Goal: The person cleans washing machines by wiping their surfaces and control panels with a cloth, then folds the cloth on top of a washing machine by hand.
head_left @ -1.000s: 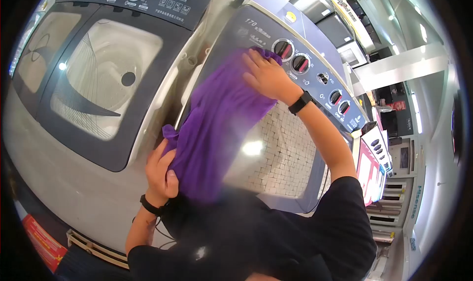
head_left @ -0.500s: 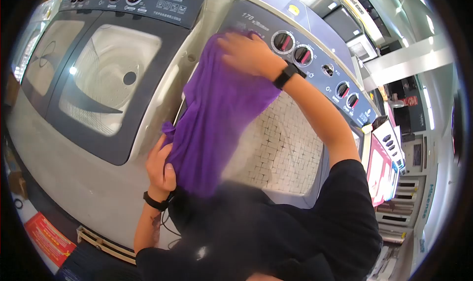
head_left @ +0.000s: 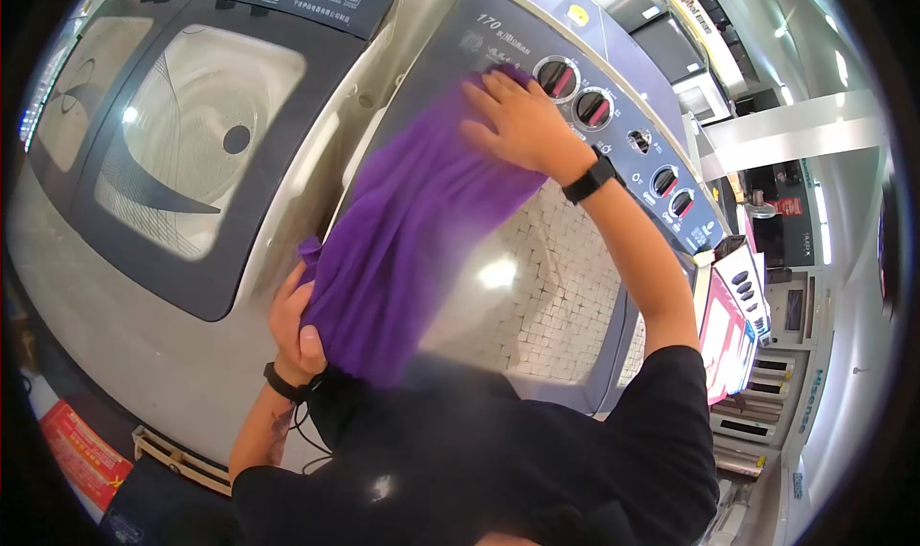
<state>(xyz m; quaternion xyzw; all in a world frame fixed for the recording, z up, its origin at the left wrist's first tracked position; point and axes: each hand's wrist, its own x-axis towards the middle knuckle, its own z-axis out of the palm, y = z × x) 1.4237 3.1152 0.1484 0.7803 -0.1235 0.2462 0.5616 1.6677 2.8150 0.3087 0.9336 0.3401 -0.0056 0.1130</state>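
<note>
A purple cloth is draped in folds over the washing machine in front of me, across its control panel and the left side of its lid. My left hand grips the lower left edge of this cloth, thumb on top, and a small bunched end sticks out above the fingers. On the cloth's upper end lies my right hand, palm down with fingers spread, just left of the first dial. A see-through lid with a patterned surface shows to the right of the cloth.
A second washing machine stands close on the left, a narrow gap between the two. More dials line the panel on the right. Pink and white signs stand beyond it. A red sheet lies at the lower left.
My right hand has slid slightly right and down along the panel with the cloth's upper end, uncovering more printing. My left hand keeps its grip. The view has shifted a little.
</note>
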